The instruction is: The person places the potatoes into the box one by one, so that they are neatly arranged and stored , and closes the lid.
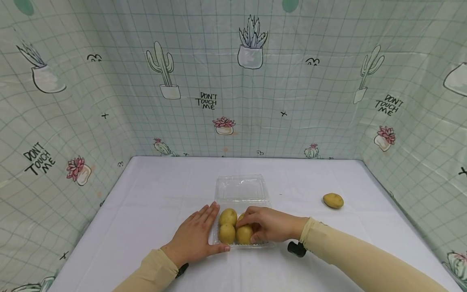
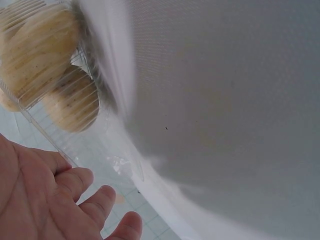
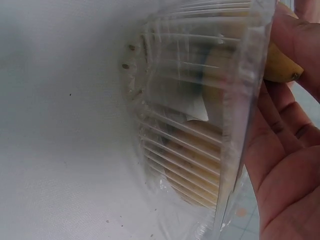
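Observation:
A clear plastic clamshell box lies with its lid folded back, and several yellow potatoes are in its base. My left hand rests along the box's left side, fingers straight and thumb at the front edge. In the left wrist view, potatoes show through the ribbed wall beside the left hand. My right hand reaches over the box's right half and grips a potato at the front. The right wrist view shows this potato between thumb and fingers, above the rim; another potato is partly hidden under the hand.
A single potato lies on the white tablecloth to the right, behind my right forearm. Patterned cloth walls stand at the back and both sides of the table.

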Action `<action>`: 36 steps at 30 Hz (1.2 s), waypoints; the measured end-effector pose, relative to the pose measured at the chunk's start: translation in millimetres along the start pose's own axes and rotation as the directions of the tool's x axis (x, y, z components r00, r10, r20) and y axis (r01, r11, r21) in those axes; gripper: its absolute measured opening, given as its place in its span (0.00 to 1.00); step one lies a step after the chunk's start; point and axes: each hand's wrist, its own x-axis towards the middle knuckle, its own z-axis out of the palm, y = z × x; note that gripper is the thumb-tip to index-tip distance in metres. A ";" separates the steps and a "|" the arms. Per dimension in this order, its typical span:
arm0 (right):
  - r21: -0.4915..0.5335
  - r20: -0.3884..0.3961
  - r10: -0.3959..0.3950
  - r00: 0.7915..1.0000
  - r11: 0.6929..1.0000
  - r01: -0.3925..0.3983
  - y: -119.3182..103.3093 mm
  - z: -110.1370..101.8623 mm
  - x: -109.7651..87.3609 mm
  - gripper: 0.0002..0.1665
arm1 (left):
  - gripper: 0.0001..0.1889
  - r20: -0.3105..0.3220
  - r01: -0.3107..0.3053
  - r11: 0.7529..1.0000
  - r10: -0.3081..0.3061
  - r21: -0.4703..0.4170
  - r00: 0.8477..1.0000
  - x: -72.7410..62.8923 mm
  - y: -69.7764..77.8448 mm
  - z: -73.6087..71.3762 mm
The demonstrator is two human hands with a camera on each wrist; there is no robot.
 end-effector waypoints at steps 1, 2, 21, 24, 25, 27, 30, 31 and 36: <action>0.003 0.002 0.000 1.000 1.000 0.000 0.5 0.3 0.2 0.28 | 0.59 0.001 0.000 1.000 0.000 0.000 1.000 0.0 0.0 0.0; 0.004 0.003 0.000 1.000 1.000 0.000 0.8 0.5 0.4 0.28 | 0.59 0.001 0.000 1.000 0.000 -0.001 1.000 -0.1 0.0 0.1; -0.065 0.004 0.015 1.000 0.998 -0.015 -1.5 4.1 0.7 0.29 | 0.59 -0.003 0.000 1.000 0.000 -0.001 1.000 -1.1 0.8 -0.7; -0.069 -0.001 0.011 1.000 0.998 -0.011 -1.4 4.3 -0.2 0.29 | 0.59 0.001 0.003 1.000 -0.003 -0.002 1.000 -0.8 0.8 -0.8; -0.072 -0.003 0.008 1.000 0.997 -0.008 -1.5 4.2 -0.6 0.29 | 0.59 0.002 0.004 1.000 -0.004 -0.002 1.000 -0.7 0.8 -0.8; -0.074 -0.008 0.002 1.000 0.997 -0.003 -1.9 3.6 -1.4 0.29 | 0.59 0.005 0.004 1.000 -0.004 -0.003 1.000 -0.4 0.8 -0.9; -0.079 -0.014 -0.005 1.000 0.997 0.004 -1.6 2.7 -2.0 0.29 | 0.59 0.009 0.004 1.000 -0.004 0.002 1.000 -0.2 0.6 -0.8; -0.080 -0.016 -0.007 1.000 0.997 0.006 -1.4 2.4 -2.1 0.29 | 0.59 0.010 0.004 1.000 -0.004 0.003 1.000 -0.2 0.6 -0.9; -0.071 -0.032 -0.023 0.999 0.997 0.020 -0.7 -0.2 -2.5 0.30 | 0.60 0.011 0.002 1.000 -0.002 0.007 1.000 -0.4 0.4 -1.1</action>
